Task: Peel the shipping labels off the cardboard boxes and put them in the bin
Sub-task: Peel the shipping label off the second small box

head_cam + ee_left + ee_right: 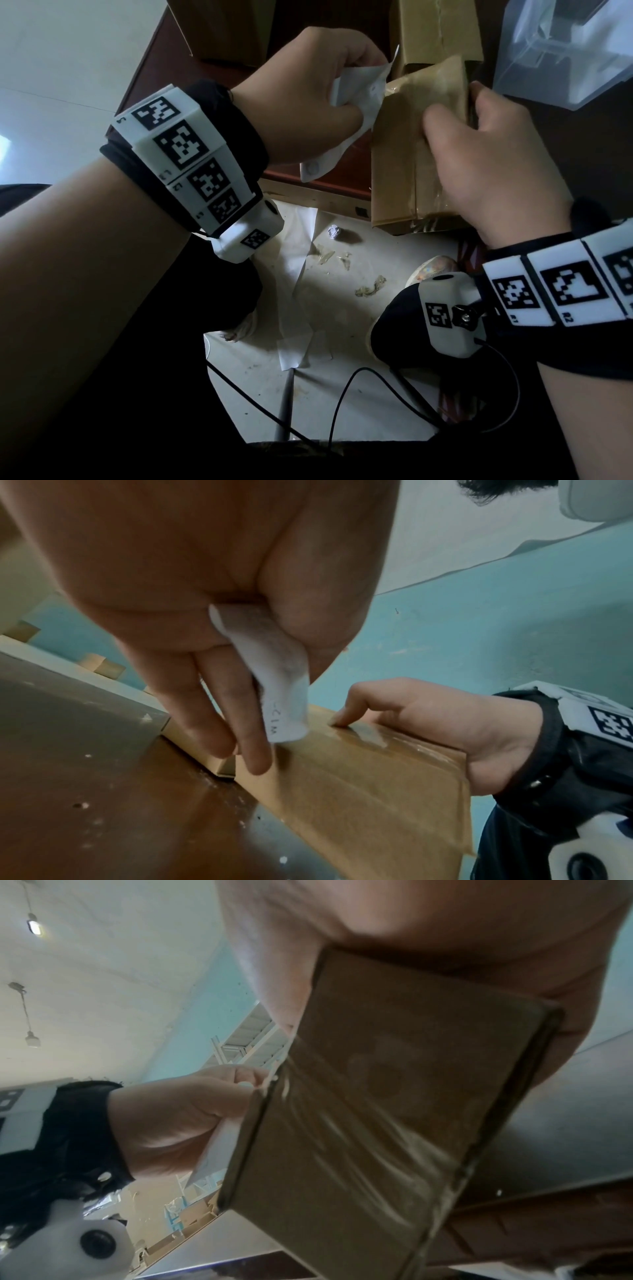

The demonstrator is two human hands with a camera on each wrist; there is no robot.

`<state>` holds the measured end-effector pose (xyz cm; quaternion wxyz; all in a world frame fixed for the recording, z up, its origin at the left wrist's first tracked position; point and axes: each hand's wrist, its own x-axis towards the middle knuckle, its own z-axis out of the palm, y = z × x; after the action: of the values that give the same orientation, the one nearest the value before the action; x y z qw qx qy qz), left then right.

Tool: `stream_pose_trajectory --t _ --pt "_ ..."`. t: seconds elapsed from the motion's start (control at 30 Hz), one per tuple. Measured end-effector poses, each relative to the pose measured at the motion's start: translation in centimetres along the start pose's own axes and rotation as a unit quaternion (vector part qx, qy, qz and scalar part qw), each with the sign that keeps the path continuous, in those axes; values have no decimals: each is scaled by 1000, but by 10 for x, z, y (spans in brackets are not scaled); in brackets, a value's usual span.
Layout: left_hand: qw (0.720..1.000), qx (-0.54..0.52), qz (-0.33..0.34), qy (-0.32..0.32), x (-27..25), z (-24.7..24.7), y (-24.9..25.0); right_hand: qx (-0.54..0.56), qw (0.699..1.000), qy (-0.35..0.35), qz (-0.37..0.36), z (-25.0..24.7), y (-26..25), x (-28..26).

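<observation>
Gripping a crumpled white shipping label (356, 99) in curled fingers, the left hand (308, 99) draws it from the side of a taped cardboard box (411, 144), which the right hand (486, 164) clasps above a brown table (308, 174); paper scraps (301, 260) litter the floor below. From the left wrist, the label (274, 674) is pinched between thumb and fingers, its lower end touching the box (359, 777). From the right wrist, the box (377, 1096) sits clamped in the right hand's (445, 934) palm, beside the left hand (178, 1112).
</observation>
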<state>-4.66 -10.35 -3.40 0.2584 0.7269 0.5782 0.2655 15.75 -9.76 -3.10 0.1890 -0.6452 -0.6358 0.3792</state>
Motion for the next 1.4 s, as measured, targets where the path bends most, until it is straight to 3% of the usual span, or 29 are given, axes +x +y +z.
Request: stream_pose_trajectory --t 0.47,0.83,1.13,1.4 --pt "998 60 -23 19 2 -3 -7 13 1000 -7 13 1 4 5" --pt "993 81 -39 81 5 0 -10 44 998 20 45 6 6 13" --pt "995 63 -24 76 7 6 -8 71 996 60 4 12 21 26" --pt "990 44 -6 132 11 7 7 21 994 98 -39 11 26 30"
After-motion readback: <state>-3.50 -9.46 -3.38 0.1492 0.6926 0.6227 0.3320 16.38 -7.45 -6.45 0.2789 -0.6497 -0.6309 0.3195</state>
